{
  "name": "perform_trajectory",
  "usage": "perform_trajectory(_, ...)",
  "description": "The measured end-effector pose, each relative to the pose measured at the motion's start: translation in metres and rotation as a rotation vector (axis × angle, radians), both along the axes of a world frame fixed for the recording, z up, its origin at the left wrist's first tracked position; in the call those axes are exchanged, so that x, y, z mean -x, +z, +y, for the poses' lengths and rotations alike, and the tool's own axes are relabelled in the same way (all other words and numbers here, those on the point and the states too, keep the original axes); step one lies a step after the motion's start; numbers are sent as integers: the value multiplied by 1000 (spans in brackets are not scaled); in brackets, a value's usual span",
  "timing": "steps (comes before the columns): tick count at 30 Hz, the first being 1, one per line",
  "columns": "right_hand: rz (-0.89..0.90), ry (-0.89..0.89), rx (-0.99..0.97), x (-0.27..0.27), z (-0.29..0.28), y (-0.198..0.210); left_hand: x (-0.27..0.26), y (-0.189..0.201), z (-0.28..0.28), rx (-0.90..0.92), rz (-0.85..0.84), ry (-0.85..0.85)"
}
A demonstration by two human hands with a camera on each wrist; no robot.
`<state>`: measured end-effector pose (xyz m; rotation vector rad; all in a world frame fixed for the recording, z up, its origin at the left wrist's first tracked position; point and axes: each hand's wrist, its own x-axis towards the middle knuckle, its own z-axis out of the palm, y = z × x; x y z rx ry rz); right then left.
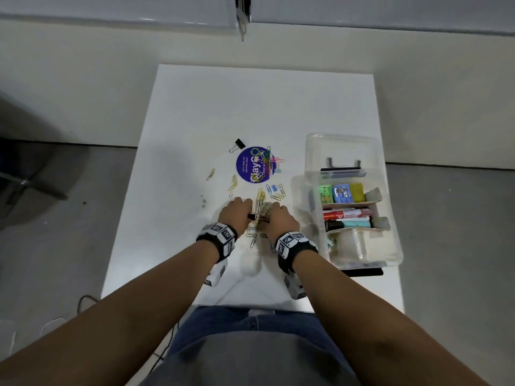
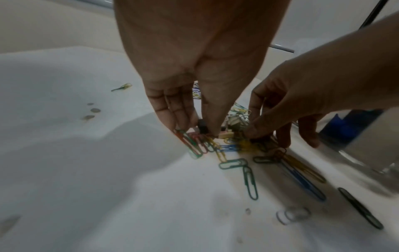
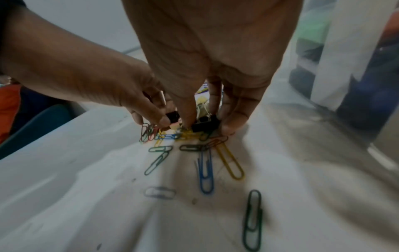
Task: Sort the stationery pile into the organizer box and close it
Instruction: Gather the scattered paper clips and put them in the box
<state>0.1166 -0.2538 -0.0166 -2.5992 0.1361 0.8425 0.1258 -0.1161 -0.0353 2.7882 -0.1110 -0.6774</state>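
Observation:
A pile of coloured paper clips (image 1: 276, 192) and small binder clips lies mid-table, beside a purple round sticker (image 1: 254, 164). Both hands reach down into its near end. My left hand (image 1: 237, 208) (image 2: 194, 131) pinches a small black binder clip (image 2: 202, 127) between thumb and fingers. Close by on the right, my right hand (image 1: 280, 215) (image 3: 207, 126) pinches another black binder clip (image 3: 205, 125). Loose paper clips (image 3: 206, 172) (image 2: 250, 180) lie scattered in front of both hands. The clear organizer box (image 1: 399, 252) stands at the right, its lid (image 1: 342, 150) raised at the back.
The box holds small coloured packets (image 1: 341, 193), markers (image 1: 348, 214) and white items in separate sections. One black binder clip (image 1: 239, 144) lies behind the sticker. A single yellow paper clip (image 1: 210, 174) sits apart on the left. The white table (image 1: 250, 101) ends just before my body.

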Motion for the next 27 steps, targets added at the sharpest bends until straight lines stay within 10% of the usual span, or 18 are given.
perform_trajectory(10,-75,-362,-240,-4,-12,-6,2,10,47,419,-9,151)
perform_trajectory(19,-81,17,-38,-19,0,-23,8,-2,14,354,63,38)
perform_trajectory(27,-196,-242,-275,-13,-15,-13,7,-9,5,196,4,-58)
